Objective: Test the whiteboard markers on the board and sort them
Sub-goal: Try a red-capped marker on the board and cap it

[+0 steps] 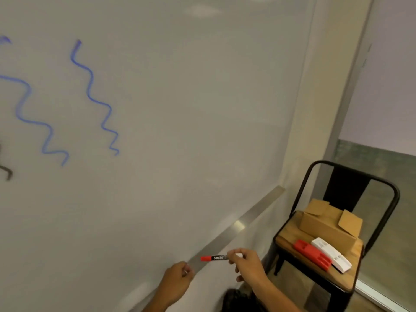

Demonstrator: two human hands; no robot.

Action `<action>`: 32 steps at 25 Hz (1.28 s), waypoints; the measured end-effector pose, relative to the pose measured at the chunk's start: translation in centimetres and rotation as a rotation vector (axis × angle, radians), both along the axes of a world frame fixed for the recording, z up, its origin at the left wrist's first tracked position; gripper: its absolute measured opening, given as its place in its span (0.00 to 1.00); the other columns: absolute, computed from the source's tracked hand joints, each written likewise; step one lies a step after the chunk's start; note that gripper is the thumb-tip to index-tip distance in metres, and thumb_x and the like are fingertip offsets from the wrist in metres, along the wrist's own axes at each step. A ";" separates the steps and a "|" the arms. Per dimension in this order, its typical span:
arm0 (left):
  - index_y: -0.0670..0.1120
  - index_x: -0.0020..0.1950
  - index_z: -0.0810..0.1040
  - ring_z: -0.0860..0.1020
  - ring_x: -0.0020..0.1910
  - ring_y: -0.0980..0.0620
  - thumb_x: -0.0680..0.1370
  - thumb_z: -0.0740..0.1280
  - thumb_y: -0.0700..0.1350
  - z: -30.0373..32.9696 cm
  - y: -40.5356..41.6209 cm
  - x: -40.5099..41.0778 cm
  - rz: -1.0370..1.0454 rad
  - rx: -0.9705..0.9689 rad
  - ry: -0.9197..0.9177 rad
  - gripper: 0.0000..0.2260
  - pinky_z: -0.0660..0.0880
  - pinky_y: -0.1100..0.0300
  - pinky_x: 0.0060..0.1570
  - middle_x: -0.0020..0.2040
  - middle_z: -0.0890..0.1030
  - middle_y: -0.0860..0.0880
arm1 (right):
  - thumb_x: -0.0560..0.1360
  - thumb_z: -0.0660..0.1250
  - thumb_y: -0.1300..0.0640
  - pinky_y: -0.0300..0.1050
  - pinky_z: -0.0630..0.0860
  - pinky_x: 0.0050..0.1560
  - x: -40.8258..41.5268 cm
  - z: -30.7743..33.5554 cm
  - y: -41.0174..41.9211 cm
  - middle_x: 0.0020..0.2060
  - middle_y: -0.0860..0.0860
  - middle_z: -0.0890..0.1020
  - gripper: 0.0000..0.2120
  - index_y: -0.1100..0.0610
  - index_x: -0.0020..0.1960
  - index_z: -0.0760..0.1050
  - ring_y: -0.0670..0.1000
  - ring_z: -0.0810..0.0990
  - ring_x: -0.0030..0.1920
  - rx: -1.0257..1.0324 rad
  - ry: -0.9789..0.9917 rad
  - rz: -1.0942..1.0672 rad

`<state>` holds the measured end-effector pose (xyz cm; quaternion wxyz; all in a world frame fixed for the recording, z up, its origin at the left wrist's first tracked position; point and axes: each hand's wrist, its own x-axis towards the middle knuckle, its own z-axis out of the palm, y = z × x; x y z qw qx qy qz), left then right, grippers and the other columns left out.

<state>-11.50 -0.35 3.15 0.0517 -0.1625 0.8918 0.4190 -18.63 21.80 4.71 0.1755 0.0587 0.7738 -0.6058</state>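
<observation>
My right hand pinches a red-capped marker by its rear end, held level with the cap pointing left, just in front of the board's metal ledge. My left hand is curled into a loose fist at the ledge's lower part; whether it holds anything I cannot make out. The whiteboard carries two blue wavy lines at the left and a dark stroke at the far left edge.
A black metal chair with a wooden seat stands to the right of the board. On it lie an open cardboard box, a red tray and a white tray. A window wall runs behind.
</observation>
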 end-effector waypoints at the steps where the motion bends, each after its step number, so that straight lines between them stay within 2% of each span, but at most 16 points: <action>1: 0.51 0.38 0.75 0.77 0.32 0.56 0.76 0.68 0.49 -0.8 0.8 -0.4 0.004 0.010 -0.023 0.08 0.72 0.65 0.36 0.32 0.78 0.52 | 0.78 0.67 0.57 0.42 0.76 0.30 -0.5 -1.0 0.9 0.43 0.58 0.83 0.06 0.55 0.47 0.83 0.51 0.75 0.34 0.017 -0.014 -0.002; 3: 0.51 0.39 0.74 0.78 0.36 0.54 0.77 0.67 0.50 -2.3 2.4 -1.3 0.011 0.025 -0.065 0.08 0.74 0.61 0.39 0.36 0.79 0.52 | 0.79 0.66 0.56 0.43 0.75 0.29 -1.7 -3.3 2.9 0.40 0.58 0.82 0.06 0.56 0.48 0.81 0.52 0.74 0.32 0.052 -0.035 0.007; 7: 0.51 0.46 0.73 0.78 0.42 0.55 0.80 0.64 0.53 -5.0 6.0 -3.4 -0.019 -0.021 -0.177 0.07 0.75 0.64 0.45 0.43 0.78 0.52 | 0.78 0.66 0.54 0.43 0.75 0.31 -4.2 -7.5 6.4 0.35 0.54 0.79 0.07 0.56 0.49 0.81 0.51 0.75 0.32 0.122 -0.119 0.027; 10: 0.50 0.52 0.74 0.79 0.47 0.54 0.80 0.63 0.53 -7.4 8.6 -5.3 -0.058 -0.012 -0.268 0.07 0.76 0.63 0.48 0.48 0.78 0.52 | 0.79 0.65 0.54 0.41 0.75 0.30 -5.7 -10.3 8.5 0.37 0.52 0.82 0.08 0.56 0.48 0.81 0.49 0.77 0.34 0.171 -0.199 0.054; 13: 0.51 0.52 0.74 0.77 0.47 0.55 0.80 0.64 0.52 -9.6 11.0 -7.0 -0.098 0.007 -0.350 0.06 0.74 0.64 0.47 0.49 0.78 0.52 | 0.79 0.64 0.55 0.41 0.75 0.30 -7.1 -13.3 10.8 0.43 0.53 0.85 0.08 0.55 0.48 0.81 0.50 0.80 0.34 0.221 -0.284 0.105; 17: 0.46 0.56 0.76 0.77 0.49 0.53 0.80 0.63 0.50 -12.0 13.0 -8.9 -0.052 0.048 -0.426 0.09 0.73 0.61 0.51 0.53 0.80 0.49 | 0.80 0.64 0.57 0.42 0.71 0.29 -8.5 -16.8 12.8 0.36 0.58 0.81 0.11 0.61 0.46 0.82 0.54 0.76 0.32 0.298 -0.410 0.142; 20: 0.44 0.59 0.76 0.75 0.51 0.52 0.81 0.62 0.49 -13.7 14.0 -10.1 -0.043 0.052 -0.504 0.12 0.71 0.61 0.55 0.56 0.78 0.47 | 0.79 0.64 0.59 0.42 0.69 0.28 -9.3 -19.3 13.4 0.37 0.59 0.80 0.10 0.65 0.50 0.81 0.55 0.76 0.34 0.316 -0.519 0.135; 24: 0.46 0.44 0.76 0.76 0.49 0.51 0.80 0.62 0.45 -16.8 14.1 -11.3 -0.098 0.066 -0.545 0.07 0.73 0.58 0.53 0.46 0.79 0.48 | 0.77 0.68 0.60 0.46 0.72 0.35 -10.2 -23.4 12.9 0.38 0.59 0.83 0.06 0.62 0.48 0.81 0.55 0.79 0.35 0.318 -0.638 0.087; 27: 0.40 0.47 0.81 0.78 0.47 0.51 0.79 0.62 0.43 -19.9 13.7 -12.3 -0.168 0.074 -0.542 0.10 0.75 0.54 0.53 0.49 0.82 0.43 | 0.80 0.64 0.58 0.44 0.70 0.35 -11.1 -26.3 12.4 0.42 0.57 0.83 0.07 0.61 0.46 0.76 0.53 0.76 0.33 0.285 -0.749 -0.013; 30: 0.38 0.45 0.79 0.75 0.43 0.53 0.78 0.61 0.40 -22.8 13.7 -12.8 -0.253 0.056 -0.590 0.09 0.73 0.65 0.43 0.46 0.80 0.42 | 0.80 0.61 0.57 0.45 0.72 0.39 -11.5 -29.7 11.9 0.44 0.53 0.82 0.06 0.58 0.52 0.75 0.51 0.76 0.36 0.253 -0.854 -0.051; 32: 0.38 0.46 0.80 0.77 0.44 0.54 0.78 0.62 0.42 -25.0 13.8 -13.7 -0.304 0.067 -0.628 0.10 0.73 0.62 0.45 0.48 0.82 0.42 | 0.79 0.61 0.58 0.43 0.70 0.37 -11.9 -33.0 11.8 0.41 0.53 0.82 0.09 0.60 0.53 0.77 0.50 0.76 0.34 0.257 -0.880 -0.084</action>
